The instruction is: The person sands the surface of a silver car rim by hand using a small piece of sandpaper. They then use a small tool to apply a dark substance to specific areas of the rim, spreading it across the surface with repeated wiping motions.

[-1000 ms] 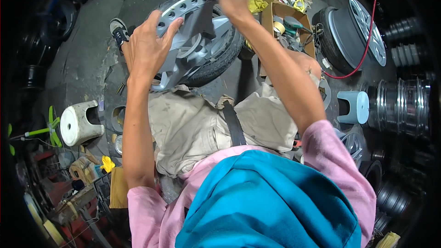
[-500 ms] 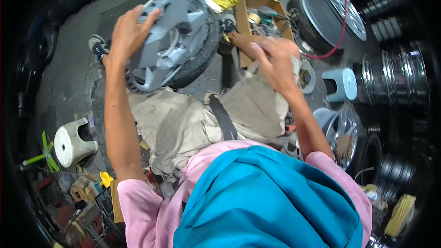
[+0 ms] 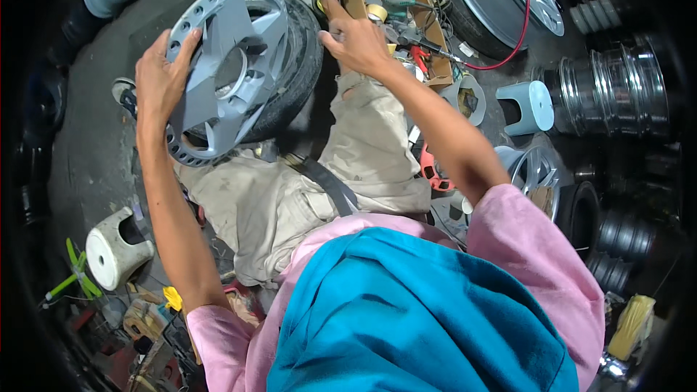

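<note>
A grey alloy wheel face (image 3: 218,40) with a ring of bolt holes stands tilted in front of my legs. My left hand (image 3: 163,76) is closed on its left edge, thumb on the front and fingers going behind. A black tyre (image 3: 301,65) lies just behind and to the right of the wheel face. My right hand (image 3: 359,43) is above my right shin, to the right of the tyre. It holds nothing that I can see; its thumb is stretched out and the fingers are loosely bent.
An open cardboard box (image 3: 435,33) of tools sits beyond my right hand. A red hose (image 3: 524,22) runs past a wheel with tyre (image 3: 475,18). Light-blue stool (image 3: 534,107) and stacked chrome rims (image 3: 613,94) stand right; a white stool (image 3: 116,250) stands left.
The wheel face has shifted left in view and turned more upright with my left hand still on it. My right hand has moved left and forward, from over the knee toward the tyre.
</note>
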`<action>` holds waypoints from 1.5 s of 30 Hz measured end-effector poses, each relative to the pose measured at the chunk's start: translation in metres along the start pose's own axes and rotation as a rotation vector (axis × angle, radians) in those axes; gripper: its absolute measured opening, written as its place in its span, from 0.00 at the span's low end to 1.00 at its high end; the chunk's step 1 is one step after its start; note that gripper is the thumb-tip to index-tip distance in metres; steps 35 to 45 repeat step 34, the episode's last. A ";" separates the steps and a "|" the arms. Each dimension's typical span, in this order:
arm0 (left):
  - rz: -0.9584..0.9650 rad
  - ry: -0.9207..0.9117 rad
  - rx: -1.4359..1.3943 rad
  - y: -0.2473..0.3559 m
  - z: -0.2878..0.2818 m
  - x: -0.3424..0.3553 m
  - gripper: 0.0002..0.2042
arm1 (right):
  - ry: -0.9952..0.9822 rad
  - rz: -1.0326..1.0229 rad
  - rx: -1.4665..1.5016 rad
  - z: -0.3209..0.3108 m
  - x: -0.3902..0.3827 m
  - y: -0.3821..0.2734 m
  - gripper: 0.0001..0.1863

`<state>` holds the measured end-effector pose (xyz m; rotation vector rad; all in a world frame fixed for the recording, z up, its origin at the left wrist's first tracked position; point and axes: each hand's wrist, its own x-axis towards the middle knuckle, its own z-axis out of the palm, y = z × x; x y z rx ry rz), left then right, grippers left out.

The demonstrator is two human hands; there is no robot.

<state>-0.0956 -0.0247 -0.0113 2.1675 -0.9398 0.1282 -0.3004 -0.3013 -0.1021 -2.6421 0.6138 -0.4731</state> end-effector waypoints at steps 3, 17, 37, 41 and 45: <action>-0.040 0.012 0.020 -0.006 -0.006 -0.006 0.25 | -0.072 -0.216 -0.018 0.006 -0.022 0.046 0.16; -0.058 -0.032 0.009 0.008 0.005 -0.015 0.23 | -0.546 -0.130 0.433 -0.004 -0.322 0.097 0.14; -0.099 -0.004 0.034 -0.004 -0.010 -0.014 0.24 | -0.671 -0.410 0.286 -0.003 -0.341 0.078 0.32; -0.099 -0.004 0.034 -0.004 -0.010 -0.014 0.24 | -0.671 -0.410 0.286 -0.003 -0.341 0.078 0.32; -0.099 -0.004 0.034 -0.004 -0.010 -0.014 0.24 | -0.671 -0.410 0.286 -0.003 -0.341 0.078 0.32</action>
